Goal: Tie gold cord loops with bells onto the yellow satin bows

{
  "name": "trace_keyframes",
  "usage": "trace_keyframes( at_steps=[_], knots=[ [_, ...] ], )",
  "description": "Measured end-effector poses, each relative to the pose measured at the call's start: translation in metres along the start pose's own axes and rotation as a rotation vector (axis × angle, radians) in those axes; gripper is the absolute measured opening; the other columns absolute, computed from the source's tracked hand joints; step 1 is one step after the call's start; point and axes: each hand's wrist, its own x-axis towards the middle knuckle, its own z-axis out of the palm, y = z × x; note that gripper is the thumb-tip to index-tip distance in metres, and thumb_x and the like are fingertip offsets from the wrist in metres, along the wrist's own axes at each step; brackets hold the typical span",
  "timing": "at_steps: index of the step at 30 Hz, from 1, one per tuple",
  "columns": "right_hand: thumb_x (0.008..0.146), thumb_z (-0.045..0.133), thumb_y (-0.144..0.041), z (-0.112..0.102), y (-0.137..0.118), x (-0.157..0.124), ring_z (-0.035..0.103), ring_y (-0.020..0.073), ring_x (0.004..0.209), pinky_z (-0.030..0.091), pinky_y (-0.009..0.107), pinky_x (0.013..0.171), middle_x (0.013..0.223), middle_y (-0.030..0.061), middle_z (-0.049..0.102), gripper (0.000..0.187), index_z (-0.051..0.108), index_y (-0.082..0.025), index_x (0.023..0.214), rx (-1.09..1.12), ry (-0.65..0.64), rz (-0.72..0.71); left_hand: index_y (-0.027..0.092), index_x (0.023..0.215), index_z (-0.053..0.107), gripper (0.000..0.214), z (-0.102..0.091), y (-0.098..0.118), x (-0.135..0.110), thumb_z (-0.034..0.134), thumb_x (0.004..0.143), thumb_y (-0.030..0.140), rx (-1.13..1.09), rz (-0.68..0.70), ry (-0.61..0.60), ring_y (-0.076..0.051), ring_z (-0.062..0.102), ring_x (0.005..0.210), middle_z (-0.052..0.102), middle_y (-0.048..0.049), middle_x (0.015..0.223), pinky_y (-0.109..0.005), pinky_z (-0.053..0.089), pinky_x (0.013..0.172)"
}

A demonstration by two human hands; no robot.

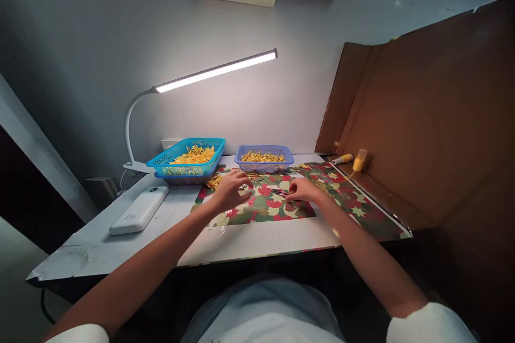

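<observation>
My left hand (231,186) rests on the patterned paper (281,209) in red, green and cream, fingers curled over a small pale piece that I cannot make out. My right hand (301,189) lies a little to the right on the same sheet, fingers pinched on a thin dark tool, too small to name. Loose yellow pieces (215,180) lie just behind my left hand. Thin stems lie on the sheet between the two hands.
A blue basket (185,161) of yellow pieces and a purple basket (263,158) of more stand at the back. A lit desk lamp (213,72) arches over them. A white power bank (139,210) lies left. A yellow thread spool (359,160) sits by the brown cardboard wall (422,118).
</observation>
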Motion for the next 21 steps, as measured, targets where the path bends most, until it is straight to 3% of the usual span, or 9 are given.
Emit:
trace_keyframes(
  at_steps=[3, 6, 8, 11, 14, 17, 19, 21],
  knots=[
    [0.063, 0.075, -0.026, 0.006, 0.006, 0.002, 0.062, 0.0172, 0.070, 0.041, 0.024, 0.058, 0.075, 0.0044, 0.069, 0.013, 0.067, -0.016, 0.067, 0.004, -0.064, 0.024, 0.026, 0.073, 0.067, 0.010, 0.025, 0.005, 0.003, 0.069, 0.065, 0.031, 0.021, -0.043, -0.161, -0.029, 0.056, 0.093, 0.064, -0.0045, 0.086, -0.040, 0.043, 0.081],
    [0.064, 0.072, -0.021, 0.005, 0.010, 0.000, 0.061, 0.0171, 0.073, 0.040, 0.024, 0.059, 0.079, 0.0049, 0.069, 0.010, 0.067, -0.016, 0.071, -0.010, -0.023, 0.045, 0.024, 0.069, 0.066, 0.010, 0.032, -0.001, 0.002, 0.071, 0.061, 0.025, -0.015, -0.103, -0.189, -0.029, 0.058, 0.088, 0.063, -0.0046, 0.080, -0.039, 0.044, 0.077],
    [0.064, 0.072, -0.021, 0.005, 0.006, 0.000, 0.061, 0.0183, 0.078, 0.041, 0.024, 0.062, 0.087, 0.0068, 0.069, 0.015, 0.068, -0.016, 0.078, -0.021, 0.066, 0.007, 0.023, 0.071, 0.066, 0.008, 0.031, -0.008, 0.001, 0.066, 0.063, 0.021, -0.115, -0.165, -0.119, -0.026, 0.059, 0.085, 0.064, -0.0043, 0.080, -0.036, 0.045, 0.075],
    [0.070, 0.069, -0.022, 0.013, -0.014, 0.003, 0.060, 0.0187, 0.084, 0.043, 0.025, 0.069, 0.093, 0.0072, 0.069, 0.015, 0.069, -0.016, 0.083, 0.011, 0.163, -0.169, 0.020, 0.077, 0.064, 0.013, 0.024, -0.021, -0.002, 0.052, 0.071, 0.020, -0.226, -0.324, 0.094, -0.021, 0.059, 0.080, 0.066, -0.0054, 0.084, -0.033, 0.046, 0.072],
    [0.069, 0.071, -0.021, 0.026, -0.043, 0.012, 0.061, 0.0181, 0.084, 0.044, 0.025, 0.069, 0.092, 0.0059, 0.069, 0.012, 0.070, -0.018, 0.080, 0.057, 0.060, -0.325, 0.019, 0.079, 0.061, 0.016, 0.017, -0.032, -0.008, 0.046, 0.074, 0.023, -0.232, -0.458, 0.274, -0.018, 0.058, 0.074, 0.065, -0.0045, 0.083, -0.031, 0.046, 0.069],
    [0.070, 0.070, -0.022, 0.036, -0.064, 0.023, 0.061, 0.0185, 0.082, 0.044, 0.026, 0.068, 0.090, 0.0060, 0.070, 0.011, 0.071, -0.018, 0.081, 0.074, -0.024, -0.378, 0.019, 0.075, 0.060, 0.011, 0.014, -0.037, -0.014, 0.051, 0.073, 0.026, -0.190, -0.381, 0.296, -0.018, 0.058, 0.079, 0.065, -0.0032, 0.081, -0.031, 0.045, 0.075],
    [0.076, 0.064, -0.020, 0.039, -0.068, 0.029, 0.061, 0.0172, 0.081, 0.044, 0.025, 0.069, 0.090, 0.0063, 0.069, 0.010, 0.071, -0.017, 0.082, 0.130, 0.002, -0.374, 0.020, 0.074, 0.061, 0.012, 0.016, -0.036, -0.015, 0.054, 0.074, 0.029, -0.156, -0.247, 0.200, -0.020, 0.058, 0.083, 0.065, -0.0041, 0.082, -0.032, 0.044, 0.080],
    [0.081, 0.056, -0.018, 0.040, -0.065, 0.032, 0.061, 0.0162, 0.082, 0.044, 0.025, 0.071, 0.093, 0.0070, 0.069, 0.015, 0.070, -0.016, 0.084, 0.223, 0.106, -0.330, 0.020, 0.077, 0.063, 0.017, 0.022, -0.033, -0.016, 0.059, 0.075, 0.036, -0.127, -0.128, 0.054, -0.021, 0.057, 0.086, 0.066, -0.0054, 0.085, -0.034, 0.043, 0.081]
  ],
)
